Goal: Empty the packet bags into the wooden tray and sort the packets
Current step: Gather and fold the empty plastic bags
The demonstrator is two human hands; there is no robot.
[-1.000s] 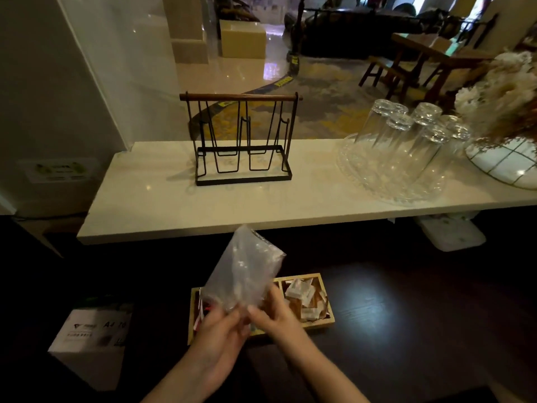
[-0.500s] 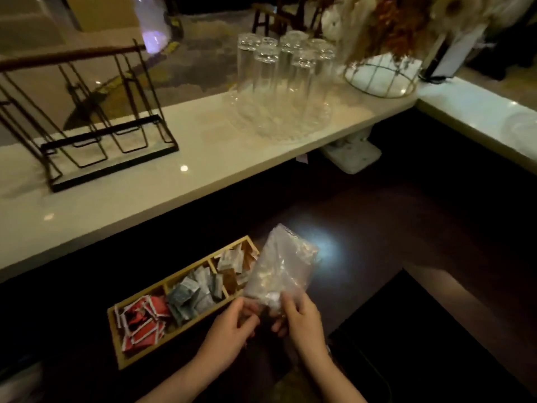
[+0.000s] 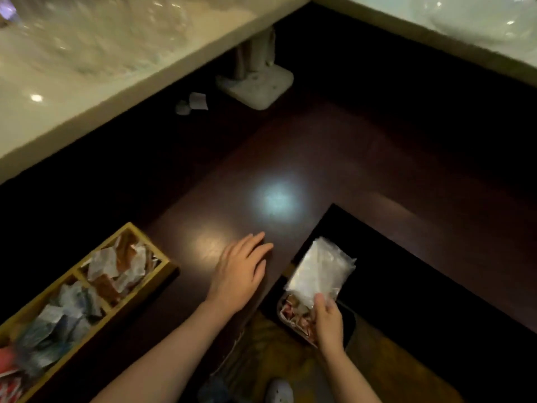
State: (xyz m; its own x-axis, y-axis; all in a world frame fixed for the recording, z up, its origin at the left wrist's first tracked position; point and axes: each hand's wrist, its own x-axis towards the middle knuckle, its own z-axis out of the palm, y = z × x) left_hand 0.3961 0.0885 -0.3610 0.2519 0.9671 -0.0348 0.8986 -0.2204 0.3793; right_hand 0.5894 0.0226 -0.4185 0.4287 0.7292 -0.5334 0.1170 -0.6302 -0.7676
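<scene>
The wooden tray (image 3: pixel 167 264) lies at the lower left on the dark counter, its compartments filled with white-and-brown packets (image 3: pixel 116 269), grey-blue packets (image 3: pixel 64 312) and red packets (image 3: pixel 8 370). My right hand (image 3: pixel 328 321) is shut on an empty clear plastic bag (image 3: pixel 319 271), held off the counter's inner edge above a small bin (image 3: pixel 293 315) that holds red and white scraps. My left hand (image 3: pixel 241 271) rests flat on the counter, fingers spread, holding nothing, to the right of the tray.
A pale stone ledge (image 3: pixel 130 91) runs above the dark wooden counter (image 3: pixel 319 146) and turns along the right side. A white bracket (image 3: pixel 255 82) and two small paper scraps (image 3: pixel 193 103) sit under the ledge. Floor and a shoe (image 3: pixel 279 391) show below.
My view has swung right and down. My left hand has let go of the bag and dropped flat onto the counter. My right hand has carried the bag right, over the bin.
</scene>
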